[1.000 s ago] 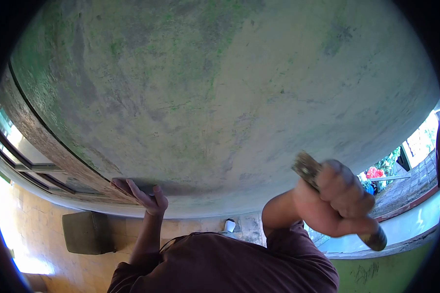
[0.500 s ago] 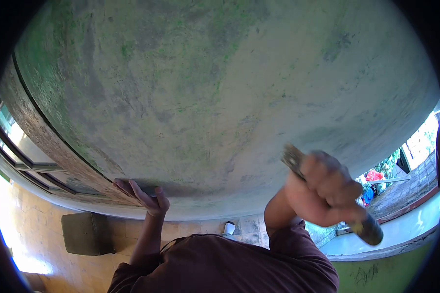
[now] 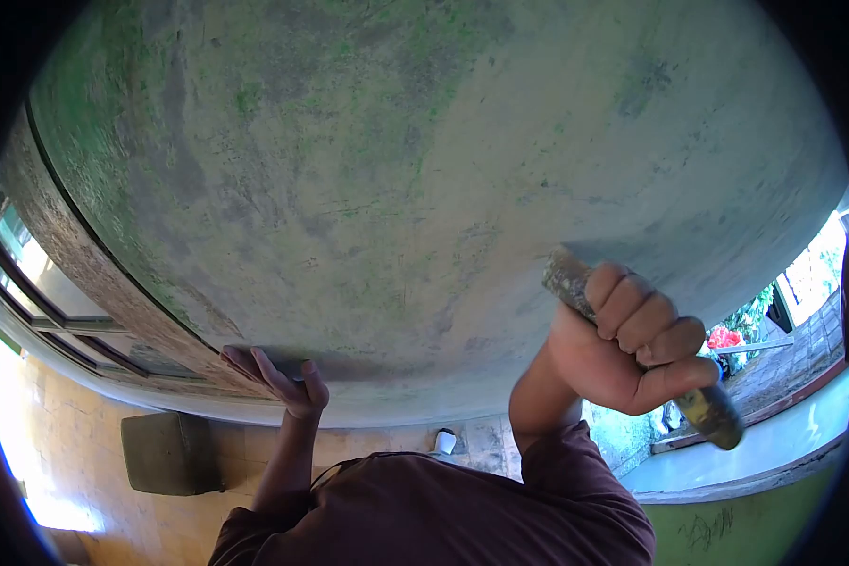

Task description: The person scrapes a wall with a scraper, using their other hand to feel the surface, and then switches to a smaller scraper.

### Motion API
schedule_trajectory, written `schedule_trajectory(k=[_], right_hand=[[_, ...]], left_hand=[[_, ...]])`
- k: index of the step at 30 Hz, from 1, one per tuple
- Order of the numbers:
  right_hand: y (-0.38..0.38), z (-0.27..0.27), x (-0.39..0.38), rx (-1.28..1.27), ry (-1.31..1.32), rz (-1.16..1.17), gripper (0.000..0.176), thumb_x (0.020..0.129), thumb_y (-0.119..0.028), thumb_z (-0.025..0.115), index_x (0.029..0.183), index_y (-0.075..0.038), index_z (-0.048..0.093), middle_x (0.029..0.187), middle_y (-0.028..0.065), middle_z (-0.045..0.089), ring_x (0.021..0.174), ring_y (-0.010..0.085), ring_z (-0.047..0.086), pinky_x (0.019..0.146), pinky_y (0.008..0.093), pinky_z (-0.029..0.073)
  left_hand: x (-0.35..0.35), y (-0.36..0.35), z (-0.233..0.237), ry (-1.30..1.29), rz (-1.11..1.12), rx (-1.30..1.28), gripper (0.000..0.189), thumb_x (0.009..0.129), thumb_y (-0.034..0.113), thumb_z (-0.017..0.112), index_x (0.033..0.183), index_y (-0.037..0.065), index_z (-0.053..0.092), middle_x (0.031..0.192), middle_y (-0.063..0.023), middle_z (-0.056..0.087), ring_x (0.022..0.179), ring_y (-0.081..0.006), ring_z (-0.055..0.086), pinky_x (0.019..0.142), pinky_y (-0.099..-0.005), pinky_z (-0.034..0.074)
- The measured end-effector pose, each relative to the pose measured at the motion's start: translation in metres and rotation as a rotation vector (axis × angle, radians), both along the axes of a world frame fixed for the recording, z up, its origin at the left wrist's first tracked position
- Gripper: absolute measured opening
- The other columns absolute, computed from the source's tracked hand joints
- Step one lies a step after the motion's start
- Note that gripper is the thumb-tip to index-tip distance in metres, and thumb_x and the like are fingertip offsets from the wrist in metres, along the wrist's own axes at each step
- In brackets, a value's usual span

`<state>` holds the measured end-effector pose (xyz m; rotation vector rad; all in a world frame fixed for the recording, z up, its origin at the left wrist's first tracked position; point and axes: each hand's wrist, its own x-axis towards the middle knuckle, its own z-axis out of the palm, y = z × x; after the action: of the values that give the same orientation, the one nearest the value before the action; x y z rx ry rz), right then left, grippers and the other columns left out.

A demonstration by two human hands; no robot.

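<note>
R hand clamped rnd stained tool nr wall; L hand, thumb apart, by wood frame.

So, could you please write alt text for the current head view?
A person's right grip is closed around a speckled hand tool near a patchy green-and-grey wall; the open left grip is by a weathered brown frame.

The single camera is worn on the head; it faces forward and down; the wall stands near and fills the upper view; the floor lies farther.
</note>
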<state>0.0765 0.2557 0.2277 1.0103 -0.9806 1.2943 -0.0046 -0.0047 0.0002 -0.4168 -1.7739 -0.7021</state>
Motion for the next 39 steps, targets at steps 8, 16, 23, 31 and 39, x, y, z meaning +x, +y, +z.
schedule_trajectory(k=[8,16,23,31,39], right_hand=[[0.007,0.002,0.001,0.038,0.034,0.27,0.043,0.098,-0.046,0.035,0.067,-0.016,0.035,0.055,-0.0041,0.03,0.046,0.0085,0.025,0.05,0.0269,0.022],[0.003,-0.001,-0.002,0.04,0.056,0.274,0.046,0.097,-0.049,0.036,0.07,-0.013,0.036,0.055,-0.0021,0.031,0.045,0.0099,0.022,0.046,0.0278,0.02],[0.009,0.004,0.02,0.075,0.053,0.198,0.046,0.098,-0.048,0.034,0.065,-0.016,0.037,0.055,-0.0058,0.034,0.045,0.0069,0.028,0.049,0.0259,0.023],[0.003,0.008,0.015,0.055,0.081,0.303,0.044,0.097,-0.046,0.038,0.069,-0.012,0.039,0.054,0.001,0.034,0.04,0.0106,0.023,0.043,0.0276,0.021],[0.01,0.009,0.009,0.048,0.017,0.286,0.046,0.097,-0.048,0.037,0.068,-0.013,0.036,0.052,-0.0003,0.031,0.042,0.012,0.026,0.045,0.0285,0.021]], left_hand=[[-0.002,0.0,0.002,0.018,-0.016,0.003,0.066,0.094,0.032,0.039,0.144,-0.003,0.015,0.151,-0.0265,0.004,0.141,-0.0418,0.0,0.111,-0.0546,0.003],[-0.003,-0.003,-0.006,-0.005,-0.004,0.018,0.07,0.092,0.034,0.043,0.143,-0.005,0.017,0.149,-0.0316,0.004,0.139,-0.0466,0.001,0.109,-0.0577,0.001],[-0.004,-0.002,-0.006,0.01,-0.023,0.029,0.07,0.092,0.033,0.043,0.143,-0.005,0.017,0.149,-0.031,0.004,0.139,-0.0463,0.001,0.109,-0.0579,0.0],[-0.003,-0.002,-0.004,0.014,-0.017,0.014,0.068,0.092,0.033,0.042,0.143,-0.006,0.017,0.15,-0.0299,0.004,0.139,-0.046,0.0,0.109,-0.0586,0.001],[-0.005,-0.002,-0.008,0.024,-0.017,0.017,0.067,0.093,0.033,0.041,0.142,-0.006,0.017,0.15,-0.0296,0.004,0.14,-0.0452,0.0,0.11,-0.0577,0.001]])
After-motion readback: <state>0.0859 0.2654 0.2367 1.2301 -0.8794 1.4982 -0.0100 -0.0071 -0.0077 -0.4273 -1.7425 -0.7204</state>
